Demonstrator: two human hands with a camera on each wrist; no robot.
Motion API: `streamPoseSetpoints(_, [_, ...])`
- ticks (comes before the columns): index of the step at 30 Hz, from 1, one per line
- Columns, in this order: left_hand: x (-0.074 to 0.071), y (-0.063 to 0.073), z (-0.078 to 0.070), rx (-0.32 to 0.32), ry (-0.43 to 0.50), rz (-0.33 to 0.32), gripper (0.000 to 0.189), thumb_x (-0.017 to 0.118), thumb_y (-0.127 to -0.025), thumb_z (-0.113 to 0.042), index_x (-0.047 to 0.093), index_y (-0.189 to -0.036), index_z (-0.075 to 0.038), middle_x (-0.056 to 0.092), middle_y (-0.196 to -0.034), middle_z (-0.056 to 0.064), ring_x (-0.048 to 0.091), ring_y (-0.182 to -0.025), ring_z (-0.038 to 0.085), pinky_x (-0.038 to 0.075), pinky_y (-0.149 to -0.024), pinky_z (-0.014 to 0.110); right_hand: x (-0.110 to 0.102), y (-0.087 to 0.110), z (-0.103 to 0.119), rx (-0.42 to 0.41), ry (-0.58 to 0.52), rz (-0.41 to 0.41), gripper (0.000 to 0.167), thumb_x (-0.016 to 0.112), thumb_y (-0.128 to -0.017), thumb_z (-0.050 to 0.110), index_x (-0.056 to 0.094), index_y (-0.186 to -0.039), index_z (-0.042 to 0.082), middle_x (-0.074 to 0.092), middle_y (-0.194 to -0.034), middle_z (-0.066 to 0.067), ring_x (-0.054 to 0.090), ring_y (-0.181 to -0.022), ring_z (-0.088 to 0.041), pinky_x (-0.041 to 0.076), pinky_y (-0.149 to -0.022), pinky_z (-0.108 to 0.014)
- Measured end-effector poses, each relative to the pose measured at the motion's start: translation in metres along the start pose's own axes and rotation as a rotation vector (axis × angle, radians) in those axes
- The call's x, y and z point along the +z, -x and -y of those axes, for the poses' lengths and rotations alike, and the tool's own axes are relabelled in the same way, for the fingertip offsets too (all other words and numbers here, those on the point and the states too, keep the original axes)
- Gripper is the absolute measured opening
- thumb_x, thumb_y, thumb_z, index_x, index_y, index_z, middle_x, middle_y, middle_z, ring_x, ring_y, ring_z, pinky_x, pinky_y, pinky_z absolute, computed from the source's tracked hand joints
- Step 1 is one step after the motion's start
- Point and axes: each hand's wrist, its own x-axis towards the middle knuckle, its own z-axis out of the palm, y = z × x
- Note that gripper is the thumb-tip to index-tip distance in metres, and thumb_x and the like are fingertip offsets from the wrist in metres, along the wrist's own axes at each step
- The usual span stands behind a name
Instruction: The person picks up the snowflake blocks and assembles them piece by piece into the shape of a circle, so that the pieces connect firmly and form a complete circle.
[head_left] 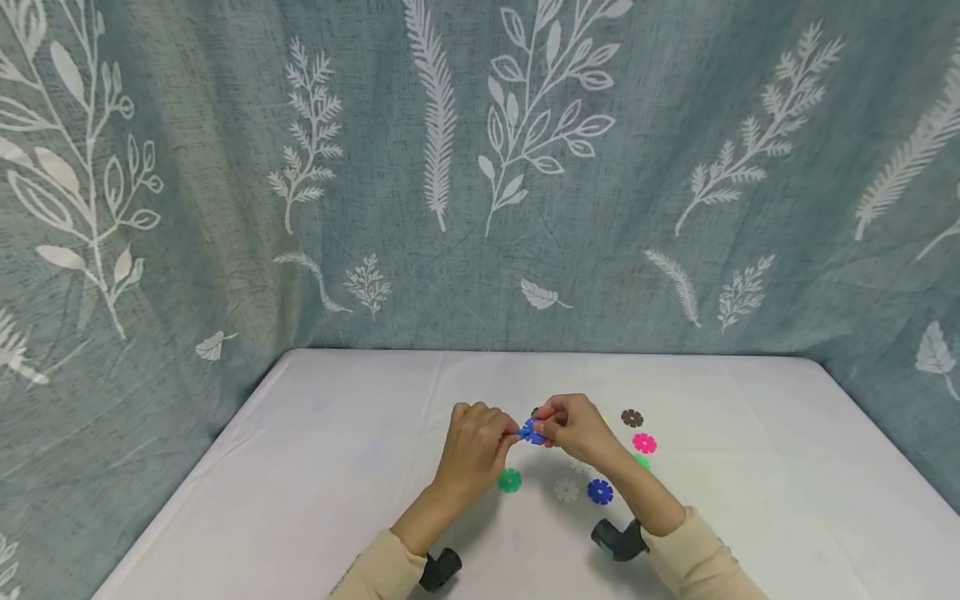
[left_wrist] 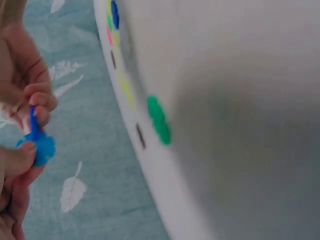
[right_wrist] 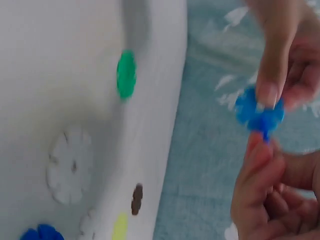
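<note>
1. Blue notched plastic discs (head_left: 533,432), flat and flower-shaped, are joined crosswise and held above the white cloth-covered surface (head_left: 337,467).
2. Left hand (head_left: 474,446) and right hand (head_left: 576,427) meet there, fingers (right_wrist: 265,90) of both pinched on the discs.
3. A green disc (head_left: 509,480) lies below.

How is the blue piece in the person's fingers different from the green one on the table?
The blue piece is lifted off the table, pinched by the left hand and right hand; the green piece lies flat and untouched. The blue looks like two discs joined crosswise; the green is single. Both are notched plastic discs.
</note>
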Motion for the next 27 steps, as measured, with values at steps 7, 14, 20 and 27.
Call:
streamPoseSetpoints(7, [-0.008, 0.005, 0.005, -0.034, -0.133, 0.118, 0.042, 0.081, -0.062, -0.039, 0.067, -0.094, -0.015, 0.068, -0.084, -0.003, 0.056, -0.078, 0.014, 0.03, -0.069, 0.03, 0.005, -0.006, 0.0, -0.071, 0.055, 0.041, 0.012, 0.064, -0.084, 0.006, 0.062, -0.09, -0.004, 0.065, -0.067, -0.008, 0.058, -0.058, -0.014, 0.052, -0.059, -0.034])
streamPoseSetpoints(14, [-0.009, 0.011, 0.009, -0.005, -0.138, 0.117, 0.039, 0.081, -0.064, -0.032, 0.069, -0.097, -0.017, 0.068, -0.087, -0.006, 0.054, -0.08, 0.013, 0.03, -0.07, 0.03, 0.017, -0.006, 0.007, -0.077, 0.075, 0.077, 0.016, 0.064, -0.083, 0.004, 0.057, -0.096, -0.005, 0.067, -0.069, -0.009, 0.061, -0.06, -0.014, 0.054, -0.062, -0.033])
streamPoseSetpoints(20, [-0.018, 0.013, 0.02, -0.03, -0.148, 0.079, 0.036, 0.084, -0.061, -0.026, 0.069, -0.092, -0.015, 0.068, -0.084, -0.004, 0.055, -0.079, 0.015, 0.03, -0.069, 0.031, 0.02, 0.003, 0.003, -0.174, 0.374, 0.095, 0.013, 0.062, -0.084, 0.002, 0.063, -0.095, -0.004, 0.065, -0.077, -0.009, 0.058, -0.07, -0.019, 0.049, -0.064, -0.028])
streamPoseSetpoints(27, [-0.027, 0.019, 0.031, -0.058, -0.142, 0.076, 0.037, 0.083, -0.061, -0.023, 0.069, -0.093, -0.013, 0.068, -0.083, -0.003, 0.055, -0.079, 0.015, 0.03, -0.069, 0.031, 0.051, 0.007, 0.004, -0.125, 0.623, 0.262, 0.024, 0.076, -0.072, 0.015, 0.061, -0.083, -0.001, 0.059, -0.075, -0.005, 0.051, -0.069, -0.016, 0.045, -0.065, -0.032])
